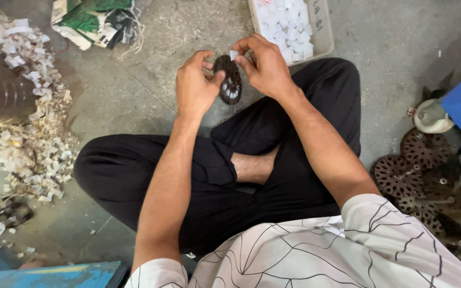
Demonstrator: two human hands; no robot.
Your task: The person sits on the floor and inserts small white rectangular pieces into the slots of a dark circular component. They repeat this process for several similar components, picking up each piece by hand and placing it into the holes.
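Two bare hands meet at twelve o'clock above crossed legs. The left hand (196, 85) curls closed around a dark perforated disc (229, 81), thumb on its face. The right hand (265, 66) pinches a small white slip (233, 54) at the disc's top edge.

Between the fingers of my right hand (265, 66) I pinch a small white square label (233, 54). Just beyond, a pale tray (322, 32) on the floor holds a heap of such labels. At far left lies a crumpled green-and-white package (94, 20).
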